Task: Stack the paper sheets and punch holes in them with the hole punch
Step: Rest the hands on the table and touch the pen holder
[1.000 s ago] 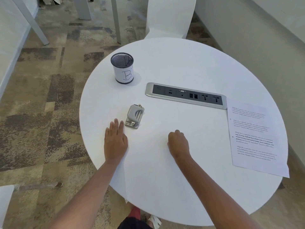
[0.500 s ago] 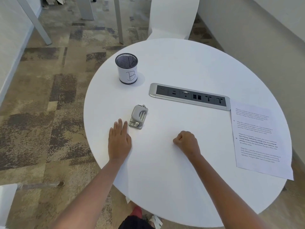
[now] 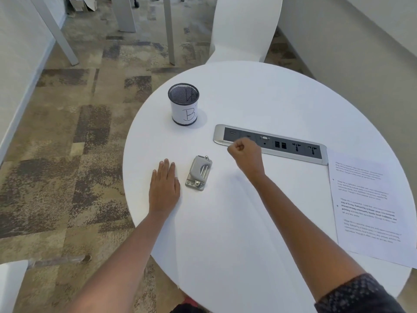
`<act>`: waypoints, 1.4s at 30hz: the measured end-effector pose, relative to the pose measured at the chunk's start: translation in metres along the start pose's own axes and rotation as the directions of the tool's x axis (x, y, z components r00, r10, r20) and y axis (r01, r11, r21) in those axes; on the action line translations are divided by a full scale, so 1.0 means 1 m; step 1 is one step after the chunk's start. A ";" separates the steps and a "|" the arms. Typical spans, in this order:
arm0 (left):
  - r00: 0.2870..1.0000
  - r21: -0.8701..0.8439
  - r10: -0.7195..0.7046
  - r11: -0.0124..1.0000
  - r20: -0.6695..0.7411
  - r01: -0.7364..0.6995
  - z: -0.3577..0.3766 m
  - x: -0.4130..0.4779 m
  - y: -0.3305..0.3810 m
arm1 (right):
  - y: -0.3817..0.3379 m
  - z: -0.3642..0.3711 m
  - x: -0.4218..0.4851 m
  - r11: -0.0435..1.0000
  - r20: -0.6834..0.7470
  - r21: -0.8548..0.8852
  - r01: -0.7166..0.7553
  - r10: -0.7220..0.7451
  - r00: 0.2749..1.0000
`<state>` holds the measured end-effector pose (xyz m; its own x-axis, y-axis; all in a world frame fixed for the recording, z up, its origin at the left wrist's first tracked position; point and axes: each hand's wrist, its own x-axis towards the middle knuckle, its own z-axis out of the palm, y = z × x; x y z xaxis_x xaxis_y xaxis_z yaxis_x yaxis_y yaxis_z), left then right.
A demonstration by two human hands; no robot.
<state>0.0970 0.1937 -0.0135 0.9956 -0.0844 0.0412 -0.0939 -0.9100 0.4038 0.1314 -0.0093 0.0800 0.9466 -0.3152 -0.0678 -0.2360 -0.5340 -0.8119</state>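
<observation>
A small grey metal hole punch (image 3: pixel 199 173) lies on the round white table (image 3: pixel 259 96). My left hand (image 3: pixel 164 186) rests flat on the table just left of the punch, fingers straight. My right hand (image 3: pixel 247 155) is curled in a fist with nothing in it, raised above the table right of the punch and in front of the socket strip. Printed paper sheets (image 3: pixel 370 208) lie at the table's right edge, far from both hands. A blank white sheet (image 3: pixel 225 233) seems to lie under my forearms; its edges are faint.
A black mesh pen cup (image 3: pixel 184 104) with a white label marked "B" stands at the back left. A silver socket strip (image 3: pixel 270 143) is set into the table's middle. A white chair (image 3: pixel 244 28) stands behind the table. Patterned carpet lies to the left.
My right hand, still a fist, has lifted and moved forward toward the socket strip. My left hand stays flat by the punch. The camera has shifted left.
</observation>
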 end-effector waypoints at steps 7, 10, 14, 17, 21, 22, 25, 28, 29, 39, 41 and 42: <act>0.999 0.013 0.019 1.000 0.034 -0.019 -0.001 0.025 -0.007 | -0.069 0.028 0.060 0.983 0.020 -0.006 0.182 -0.182 0.983; 0.999 -0.010 0.024 1.000 0.033 -0.024 -0.001 0.036 -0.009 | -0.087 0.039 0.081 0.973 0.024 -0.039 0.228 -0.227 0.974; 0.999 -0.011 0.038 0.999 0.023 -0.038 0.001 0.047 -0.011 | -0.103 0.052 0.102 0.960 0.081 -0.075 0.271 -0.265 0.961; 0.999 -0.019 0.043 0.999 0.017 -0.043 0.002 0.048 -0.012 | -0.112 0.062 0.113 0.957 0.108 -0.090 0.274 -0.264 0.958; 0.999 -0.010 0.050 0.999 0.000 -0.050 0.004 0.046 -0.015 | -0.116 0.075 0.124 0.939 0.158 -0.231 0.255 -0.222 0.962; 0.999 -0.012 0.048 0.999 0.001 -0.048 0.004 0.045 -0.015 | -0.116 0.077 0.126 0.935 0.157 -0.252 0.248 -0.213 0.964; 0.999 0.003 0.041 0.999 -0.001 -0.041 0.004 0.047 -0.014 | -0.112 0.080 0.129 0.948 0.123 -0.230 0.218 -0.194 0.973; 0.999 0.010 0.040 0.999 -0.009 -0.040 0.004 0.048 -0.013 | -0.108 0.080 0.131 0.968 0.111 -0.179 0.174 -0.156 0.982; 0.999 0.017 0.041 0.999 -0.011 -0.041 0.005 0.048 -0.013 | -0.107 0.080 0.131 0.969 0.108 -0.180 0.168 -0.150 0.983; 0.998 0.026 0.045 0.999 -0.040 -0.044 0.008 0.048 -0.015 | -0.100 0.075 0.123 0.984 0.047 -0.088 0.155 -0.152 0.987; 0.998 0.033 0.055 0.998 -0.043 -0.054 0.006 0.047 -0.015 | -0.094 0.070 0.118 0.990 0.031 -0.051 0.134 -0.133 0.991; 0.998 0.031 0.056 0.998 -0.032 -0.055 0.004 0.046 -0.014 | -0.089 0.066 0.113 0.992 0.024 -0.048 0.120 -0.119 0.993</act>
<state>0.1439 0.2008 -0.0211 0.9881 -0.1226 0.0931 -0.1488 -0.9160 0.3727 0.2742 0.0546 0.1062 0.9730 -0.2302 0.0154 -0.1308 -0.6054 -0.7851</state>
